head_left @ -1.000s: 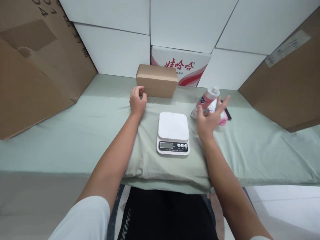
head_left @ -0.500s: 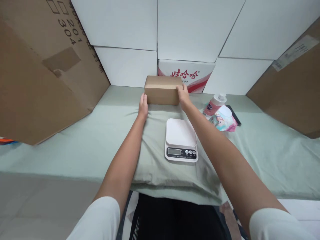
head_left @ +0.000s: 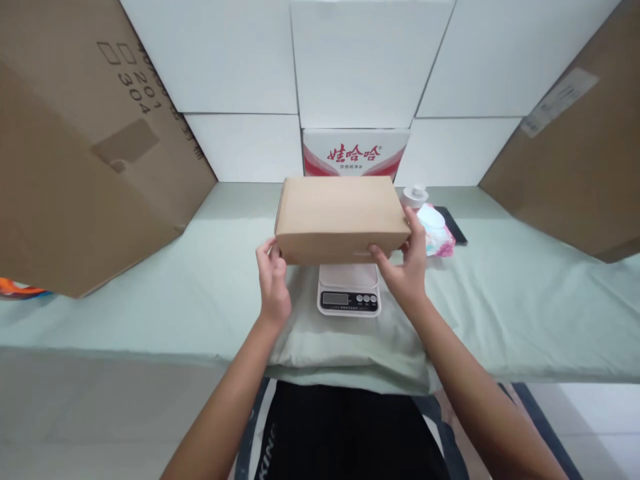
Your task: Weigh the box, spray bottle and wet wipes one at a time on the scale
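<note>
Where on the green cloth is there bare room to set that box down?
Bare cloth lies between the big carton and the left hand, and right of the right hand toward the leaning carton. Crowded: scale beneath the box, bottle, pink pack.

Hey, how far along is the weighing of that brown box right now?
Done: the brown box is picked up, off the cloth. In hand: the left hand and right hand grip its ends, holding it over the white scale. Left: probably setting it on the scale; the display can't be read.
</note>
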`<action>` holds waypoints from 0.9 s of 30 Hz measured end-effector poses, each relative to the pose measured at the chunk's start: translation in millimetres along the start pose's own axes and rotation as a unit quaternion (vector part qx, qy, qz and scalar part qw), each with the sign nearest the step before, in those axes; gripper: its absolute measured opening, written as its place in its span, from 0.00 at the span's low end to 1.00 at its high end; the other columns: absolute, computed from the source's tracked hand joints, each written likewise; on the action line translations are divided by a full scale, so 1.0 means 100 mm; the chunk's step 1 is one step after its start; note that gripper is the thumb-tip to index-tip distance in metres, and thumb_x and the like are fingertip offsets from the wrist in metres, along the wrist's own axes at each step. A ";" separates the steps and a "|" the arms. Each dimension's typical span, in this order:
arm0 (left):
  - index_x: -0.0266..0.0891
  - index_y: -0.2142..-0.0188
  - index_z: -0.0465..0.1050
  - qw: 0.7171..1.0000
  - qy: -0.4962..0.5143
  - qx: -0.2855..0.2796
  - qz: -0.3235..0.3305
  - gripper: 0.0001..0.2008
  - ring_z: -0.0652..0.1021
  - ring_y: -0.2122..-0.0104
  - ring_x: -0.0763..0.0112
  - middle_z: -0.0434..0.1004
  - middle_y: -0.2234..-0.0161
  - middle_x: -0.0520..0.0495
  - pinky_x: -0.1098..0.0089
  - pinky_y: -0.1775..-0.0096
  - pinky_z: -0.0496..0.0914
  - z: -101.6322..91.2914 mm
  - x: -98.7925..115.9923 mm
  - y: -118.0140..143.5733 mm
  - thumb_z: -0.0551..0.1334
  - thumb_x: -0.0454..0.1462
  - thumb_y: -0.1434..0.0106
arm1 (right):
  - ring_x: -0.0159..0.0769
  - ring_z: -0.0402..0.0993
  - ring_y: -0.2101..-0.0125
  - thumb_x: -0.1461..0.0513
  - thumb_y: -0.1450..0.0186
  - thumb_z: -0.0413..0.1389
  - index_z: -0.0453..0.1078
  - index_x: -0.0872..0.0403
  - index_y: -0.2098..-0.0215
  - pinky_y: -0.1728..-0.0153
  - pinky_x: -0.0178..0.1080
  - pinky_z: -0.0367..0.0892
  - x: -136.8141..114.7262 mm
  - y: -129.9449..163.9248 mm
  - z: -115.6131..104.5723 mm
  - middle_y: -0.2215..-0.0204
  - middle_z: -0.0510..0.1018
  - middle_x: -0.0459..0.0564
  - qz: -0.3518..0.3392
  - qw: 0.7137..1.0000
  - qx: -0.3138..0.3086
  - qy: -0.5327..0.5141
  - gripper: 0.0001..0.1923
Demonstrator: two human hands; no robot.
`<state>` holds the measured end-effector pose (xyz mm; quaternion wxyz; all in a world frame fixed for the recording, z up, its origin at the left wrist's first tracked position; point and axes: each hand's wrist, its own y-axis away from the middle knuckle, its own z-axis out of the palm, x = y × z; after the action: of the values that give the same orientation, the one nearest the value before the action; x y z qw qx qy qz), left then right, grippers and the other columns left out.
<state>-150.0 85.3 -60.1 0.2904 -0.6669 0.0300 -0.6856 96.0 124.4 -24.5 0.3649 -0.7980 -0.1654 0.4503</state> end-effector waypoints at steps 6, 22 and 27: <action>0.53 0.32 0.62 0.998 0.015 -0.040 -0.045 0.28 0.68 0.29 0.58 0.68 0.30 0.44 0.58 0.31 0.67 -0.02 -0.24 0.30 0.55 0.54 0.28 | 0.58 0.71 0.42 0.47 0.34 0.63 0.55 0.47 0.26 0.55 0.56 0.77 0.15 0.41 -0.04 0.40 0.70 0.63 0.004 0.998 0.054 0.038 0.43; 0.60 0.31 0.66 1.000 0.014 -0.025 -0.013 0.31 0.59 0.24 0.57 0.62 0.26 0.54 0.54 0.24 0.59 -0.02 -0.12 0.35 0.62 0.45 0.34 | 0.46 0.76 0.61 0.46 0.32 0.56 0.58 0.44 0.27 0.66 0.49 0.76 0.15 0.53 -0.10 0.44 0.74 0.58 0.035 0.997 0.073 0.004 0.37; 0.54 0.36 0.70 0.999 0.002 -0.018 -0.031 0.34 0.70 0.30 0.54 0.72 0.33 0.47 0.52 0.27 0.65 -0.06 -0.05 0.30 0.64 0.35 0.42 | 0.34 0.68 0.78 0.47 0.31 0.58 0.63 0.40 0.29 0.75 0.48 0.72 0.04 0.44 -0.16 0.45 0.76 0.57 0.047 0.998 0.022 -0.047 0.33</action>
<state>-145.5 60.5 -78.6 0.2567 -0.6710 0.0220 -0.6953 108.8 89.6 -54.2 0.3530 -0.7744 -0.1347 0.5075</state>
